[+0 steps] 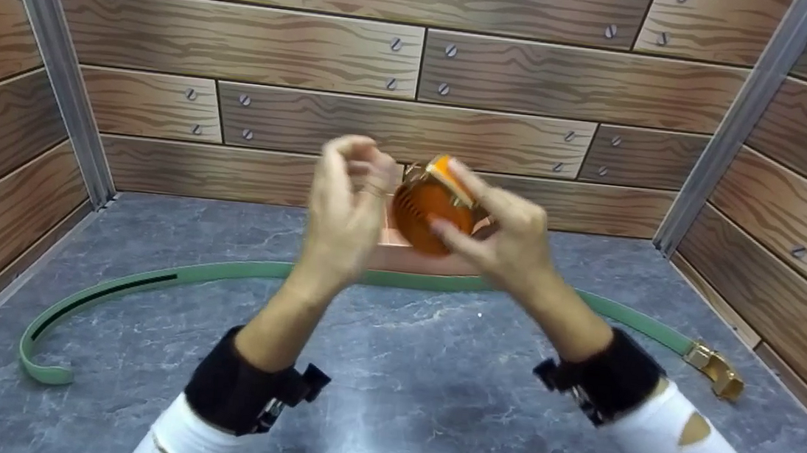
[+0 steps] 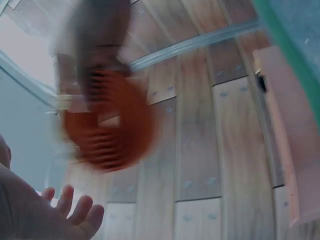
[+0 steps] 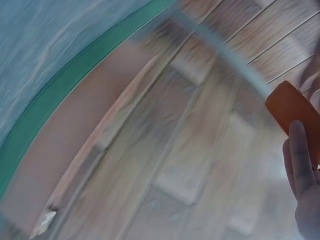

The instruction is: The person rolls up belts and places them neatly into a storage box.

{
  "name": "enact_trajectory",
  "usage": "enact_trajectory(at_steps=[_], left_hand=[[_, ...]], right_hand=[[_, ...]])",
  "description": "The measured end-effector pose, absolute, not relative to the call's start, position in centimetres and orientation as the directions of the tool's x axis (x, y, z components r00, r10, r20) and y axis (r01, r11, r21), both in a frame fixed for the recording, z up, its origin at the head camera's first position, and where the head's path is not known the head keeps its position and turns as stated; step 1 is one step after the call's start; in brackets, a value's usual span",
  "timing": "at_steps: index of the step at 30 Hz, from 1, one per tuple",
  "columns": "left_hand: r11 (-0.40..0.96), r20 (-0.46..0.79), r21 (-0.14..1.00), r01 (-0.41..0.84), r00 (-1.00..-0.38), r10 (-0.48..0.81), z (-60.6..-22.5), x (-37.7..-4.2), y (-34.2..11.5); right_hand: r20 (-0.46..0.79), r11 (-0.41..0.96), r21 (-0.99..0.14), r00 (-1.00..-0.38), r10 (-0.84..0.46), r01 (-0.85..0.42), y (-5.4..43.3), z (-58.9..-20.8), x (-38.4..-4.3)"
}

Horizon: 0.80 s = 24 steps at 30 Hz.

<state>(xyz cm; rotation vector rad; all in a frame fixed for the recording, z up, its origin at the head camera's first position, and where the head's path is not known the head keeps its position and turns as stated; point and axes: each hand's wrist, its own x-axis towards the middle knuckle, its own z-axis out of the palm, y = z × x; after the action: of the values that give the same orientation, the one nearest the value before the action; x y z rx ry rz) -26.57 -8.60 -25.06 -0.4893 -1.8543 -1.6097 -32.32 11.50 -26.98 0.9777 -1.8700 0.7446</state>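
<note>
In the head view my right hand (image 1: 513, 237) grips a coiled orange belt (image 1: 423, 217), thumb across its flat side and fingers along its outer edge. A gold-coloured buckle (image 1: 452, 187) sits at the coil's upper right. Rows of dark teeth show on the blurred coil (image 2: 122, 135) in the left wrist view. My left hand (image 1: 346, 206) is raised just left of the coil, its fingers loosely bent and holding nothing. At the right edge of the right wrist view, fingers (image 3: 299, 150) lie against the orange strap (image 3: 292, 107).
A green belt (image 1: 236, 270) with a black strip lies in a wide arc across the grey tabletop (image 1: 386, 402). Its gold buckle (image 1: 715, 369) is at the right. Behind it stands a pink box (image 1: 415, 259), partly hidden by the hands. Wood-patterned walls (image 1: 310, 121) enclose three sides.
</note>
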Motion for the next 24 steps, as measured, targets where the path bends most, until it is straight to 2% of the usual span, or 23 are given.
enact_trajectory(at_steps=[3,7,13,15,18,24], left_hand=[[0.135,0.680,0.732,0.667,-0.707,-0.195,-24.0,-25.5,-9.4],[0.113,0.722,0.686,0.719,-0.654,-0.225,-23.6,-24.7,-9.6],[0.108,0.738,0.670,0.734,-0.644,-0.199,-24.0,-24.5,-9.0],[0.106,0.744,0.664,0.740,-0.639,-0.197,-24.1,-24.4,-8.9],[0.104,0.756,0.649,0.753,-0.624,-0.197,-23.9,-24.4,-8.9],[0.095,0.764,0.639,0.763,-0.616,-0.191,-24.0,-24.5,-8.9]], right_hand=[[0.862,0.648,-0.144,-0.417,-0.289,-0.748,12.4,-27.7,-35.9],[0.788,0.784,-0.183,-0.565,-0.244,-0.593,13.8,-29.6,-40.8],[0.631,0.866,-0.312,-0.767,-0.119,-0.391,15.2,-32.6,-45.7],[0.591,0.870,-0.355,-0.803,-0.073,-0.341,15.6,-33.1,-46.6],[0.563,0.873,-0.377,-0.825,-0.049,-0.309,15.7,-33.5,-47.7],[0.493,0.892,-0.312,-0.858,-0.142,-0.327,15.2,-34.6,-49.2]])
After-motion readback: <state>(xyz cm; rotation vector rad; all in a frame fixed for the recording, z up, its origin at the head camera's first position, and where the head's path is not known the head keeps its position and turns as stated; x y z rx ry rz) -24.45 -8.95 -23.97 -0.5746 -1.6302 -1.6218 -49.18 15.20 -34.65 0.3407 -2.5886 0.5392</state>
